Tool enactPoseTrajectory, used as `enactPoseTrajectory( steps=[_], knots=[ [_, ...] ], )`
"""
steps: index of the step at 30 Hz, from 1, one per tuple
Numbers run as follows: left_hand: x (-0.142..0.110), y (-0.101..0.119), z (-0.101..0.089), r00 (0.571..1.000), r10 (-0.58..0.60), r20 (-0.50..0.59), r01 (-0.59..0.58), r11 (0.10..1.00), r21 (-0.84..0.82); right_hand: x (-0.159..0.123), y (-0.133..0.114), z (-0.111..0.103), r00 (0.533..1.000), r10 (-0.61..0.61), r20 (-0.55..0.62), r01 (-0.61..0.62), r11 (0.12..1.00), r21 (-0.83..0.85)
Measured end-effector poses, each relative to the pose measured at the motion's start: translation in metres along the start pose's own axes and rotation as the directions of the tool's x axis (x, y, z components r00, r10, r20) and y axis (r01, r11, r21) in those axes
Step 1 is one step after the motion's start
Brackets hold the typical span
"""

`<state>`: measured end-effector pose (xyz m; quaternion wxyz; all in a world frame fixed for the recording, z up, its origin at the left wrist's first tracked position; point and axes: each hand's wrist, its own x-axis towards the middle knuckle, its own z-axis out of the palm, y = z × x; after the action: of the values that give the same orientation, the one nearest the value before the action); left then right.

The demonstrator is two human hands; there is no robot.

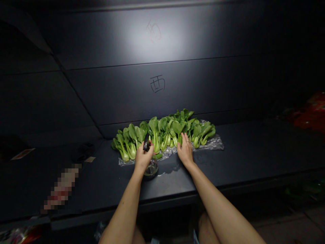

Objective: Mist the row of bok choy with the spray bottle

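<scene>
A row of green bok choy (154, 133) stands along the foot of the dark back panel, with clear plastic sheeting (214, 144) under it. My left hand (144, 156) is closed around the neck of a spray bottle (151, 168), which has a black head and a see-through body with some liquid in it. The bottle is just in front of the left half of the row. My right hand (186, 149) is open, fingers stretched out against the front of the bok choy right of the middle. Whether it presses on a stalk is hard to see.
Water (172, 169) lies on the dark shelf (243, 156) between my hands. A small card (90, 159) and a blurred-out patch (62, 189) are on the left. Red packages (313, 112) sit at the far right. Behind the greens rises a panel (122, 91) with a handwritten character.
</scene>
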<state>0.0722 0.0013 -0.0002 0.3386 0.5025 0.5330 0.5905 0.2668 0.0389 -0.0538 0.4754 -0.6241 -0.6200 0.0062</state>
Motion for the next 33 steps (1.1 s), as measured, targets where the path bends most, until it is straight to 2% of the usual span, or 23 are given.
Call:
enactPoseTrajectory(
  steps=[12,26,33],
  knots=[
    [0.002,-0.003,-0.016,1.0,-0.006,-0.027,0.009,0.996,0.088,-0.003,-0.004,0.008,1.0,-0.009,0.019,0.009,1.0,0.006],
    [0.004,0.001,-0.025,0.994,-0.089,-0.056,0.088,0.996,-0.028,-0.003,-0.013,0.011,0.999,0.001,0.046,0.001,0.999,-0.044],
    [0.005,0.0,-0.027,0.994,-0.087,-0.061,0.088,0.996,0.022,-0.004,-0.006,0.012,0.999,-0.016,0.045,0.017,1.0,-0.022]
  ],
)
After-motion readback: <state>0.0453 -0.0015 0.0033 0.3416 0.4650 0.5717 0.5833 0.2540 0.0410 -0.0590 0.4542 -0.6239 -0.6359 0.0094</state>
